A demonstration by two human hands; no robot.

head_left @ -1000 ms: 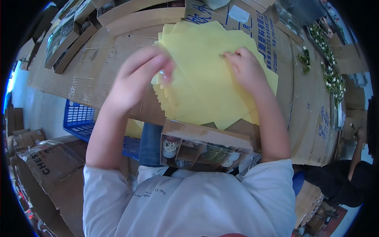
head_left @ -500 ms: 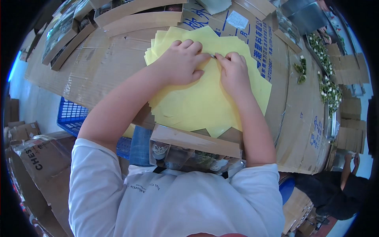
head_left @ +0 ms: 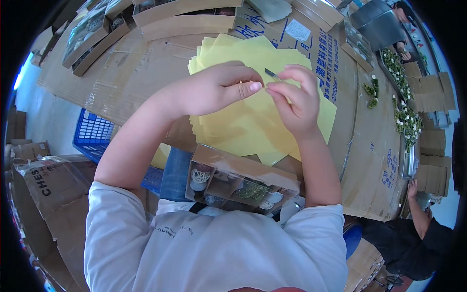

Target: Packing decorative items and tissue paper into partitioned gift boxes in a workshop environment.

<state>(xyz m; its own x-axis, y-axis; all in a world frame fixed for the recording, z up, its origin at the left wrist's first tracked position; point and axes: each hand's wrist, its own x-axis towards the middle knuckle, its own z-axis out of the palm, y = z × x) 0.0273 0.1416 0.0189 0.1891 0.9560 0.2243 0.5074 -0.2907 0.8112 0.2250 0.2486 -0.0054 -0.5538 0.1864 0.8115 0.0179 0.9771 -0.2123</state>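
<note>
Both hands are raised over a fanned stack of yellow sheets (head_left: 262, 117), their fingertips almost meeting. My left hand (head_left: 221, 87) is closed in a pinch, thumb against the fingers; whatever it grips is too small to name. A small grey blade (head_left: 271, 73) with a slanted tip sticks out from the fingers of my right hand (head_left: 296, 95), which is closed around it. The rest of that tool is hidden by the hand. In front of my body, a cardboard box with a clear cover (head_left: 245, 163) tilts toward me, with decorative balls and green moss-like pieces inside.
Brown cardboard (head_left: 131, 73) covers the table. More compartment boxes (head_left: 187, 24) stand along the far edge. At right are trays of green sprigs with white bits (head_left: 407, 119) and a loose sprig (head_left: 372, 91). A blue basket (head_left: 92, 134) is at left; another person (head_left: 408, 243) is lower right.
Both hands have lifted off the yellow sheets and turned, fingertips together. The grey blade now shows above the right fingers. The person at lower right has moved an arm.
</note>
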